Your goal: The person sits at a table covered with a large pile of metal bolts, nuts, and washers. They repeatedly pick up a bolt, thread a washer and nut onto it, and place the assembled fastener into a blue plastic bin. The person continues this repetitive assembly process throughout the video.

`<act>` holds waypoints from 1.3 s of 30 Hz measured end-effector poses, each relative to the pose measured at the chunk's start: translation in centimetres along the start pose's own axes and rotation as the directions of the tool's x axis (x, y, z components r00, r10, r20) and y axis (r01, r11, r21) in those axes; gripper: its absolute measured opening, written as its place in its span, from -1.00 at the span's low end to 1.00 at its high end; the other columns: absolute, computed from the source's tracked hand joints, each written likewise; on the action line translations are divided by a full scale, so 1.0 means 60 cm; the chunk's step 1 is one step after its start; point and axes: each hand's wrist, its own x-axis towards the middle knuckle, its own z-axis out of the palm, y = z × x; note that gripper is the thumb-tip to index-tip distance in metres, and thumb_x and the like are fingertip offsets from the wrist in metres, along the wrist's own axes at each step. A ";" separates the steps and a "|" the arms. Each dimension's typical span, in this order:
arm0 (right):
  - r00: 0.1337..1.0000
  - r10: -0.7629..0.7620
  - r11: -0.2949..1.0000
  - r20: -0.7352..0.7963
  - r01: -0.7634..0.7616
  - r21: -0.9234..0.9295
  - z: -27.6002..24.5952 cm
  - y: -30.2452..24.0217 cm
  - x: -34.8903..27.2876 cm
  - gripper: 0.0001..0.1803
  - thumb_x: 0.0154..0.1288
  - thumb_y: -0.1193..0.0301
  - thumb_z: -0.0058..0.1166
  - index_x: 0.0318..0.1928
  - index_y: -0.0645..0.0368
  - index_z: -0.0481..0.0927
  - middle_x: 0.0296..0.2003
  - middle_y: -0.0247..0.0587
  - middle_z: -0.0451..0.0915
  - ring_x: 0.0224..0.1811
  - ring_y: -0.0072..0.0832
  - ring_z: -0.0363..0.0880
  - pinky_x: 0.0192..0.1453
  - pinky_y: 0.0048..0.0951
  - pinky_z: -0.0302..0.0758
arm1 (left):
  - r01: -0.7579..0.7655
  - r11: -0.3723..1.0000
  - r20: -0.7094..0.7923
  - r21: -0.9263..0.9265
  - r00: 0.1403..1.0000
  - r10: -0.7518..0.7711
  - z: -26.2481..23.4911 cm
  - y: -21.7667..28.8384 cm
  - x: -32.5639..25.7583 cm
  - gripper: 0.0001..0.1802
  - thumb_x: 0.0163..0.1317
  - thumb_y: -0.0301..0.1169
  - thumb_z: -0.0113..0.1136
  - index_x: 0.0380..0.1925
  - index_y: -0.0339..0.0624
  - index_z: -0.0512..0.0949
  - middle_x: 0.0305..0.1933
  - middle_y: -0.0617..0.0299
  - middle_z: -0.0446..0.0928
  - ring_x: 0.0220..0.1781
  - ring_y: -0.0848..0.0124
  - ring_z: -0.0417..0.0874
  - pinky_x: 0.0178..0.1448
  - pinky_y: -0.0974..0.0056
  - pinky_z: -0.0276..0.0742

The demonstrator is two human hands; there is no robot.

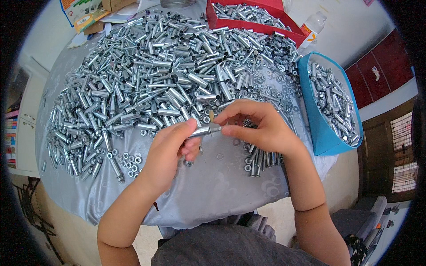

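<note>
My left hand (165, 153) is closed around a shiny metal expansion bolt (202, 131), its thumb lying along the smooth sleeve. The bolt's thinner threaded end points right, toward my right hand (262, 126). There the curled thumb and index finger close in on the threaded tip; whether a small nut or washer sits between them is hidden. Just beyond the two hands spreads a large heap of metal sleeves and bolts (173, 75). Loose nuts (128, 162) lie left of my left hand, and a bunch of long bolts (262, 162) lies under my right hand.
A grey patterned cloth (222, 190) covers the round table. At the right edge stands a blue bin (326, 133) full of bolts. A red box (284, 30) with more metal parts is at the back, beside a plastic bottle (313, 27). Small washers (279, 91) are scattered at right.
</note>
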 end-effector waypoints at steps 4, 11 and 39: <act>0.970 -0.153 0.937 0.189 0.203 -0.284 -0.004 0.004 -0.003 -0.80 -0.07 0.51 0.23 -0.33 0.15 0.60 -0.35 -0.32 0.51 -0.35 -0.47 0.46 -0.29 -0.48 0.36 | -0.014 1.000 -0.008 0.006 1.000 0.015 0.000 0.002 -0.003 -0.58 0.25 -0.11 -0.16 -0.72 -0.08 0.22 -0.68 0.39 0.16 -0.59 0.56 0.19 -0.45 0.46 0.09; 0.912 -0.221 0.784 0.345 0.376 -0.493 0.006 0.009 -0.003 -0.82 -0.13 0.42 0.26 -0.42 0.10 0.59 -0.43 -0.35 0.45 -0.29 -0.35 0.40 -0.14 -0.37 0.32 | -0.029 0.998 -0.045 -0.055 0.999 0.027 -0.006 0.003 -0.001 -0.58 0.25 -0.12 -0.13 -0.72 -0.09 0.23 -0.68 0.39 0.17 -0.60 0.55 0.19 -0.45 0.45 0.10; 0.959 -0.219 0.964 -0.182 0.184 -0.190 0.022 -0.004 -0.004 -0.87 0.07 0.50 0.15 -0.34 0.24 0.52 -0.44 -0.30 0.52 -0.39 -0.60 0.48 -0.31 -0.59 0.39 | -0.040 0.999 0.033 0.035 0.999 0.039 -0.008 -0.007 0.006 -0.59 0.27 -0.13 -0.12 -0.70 -0.09 0.25 -0.64 0.42 0.16 -0.56 0.61 0.10 -0.46 0.47 0.04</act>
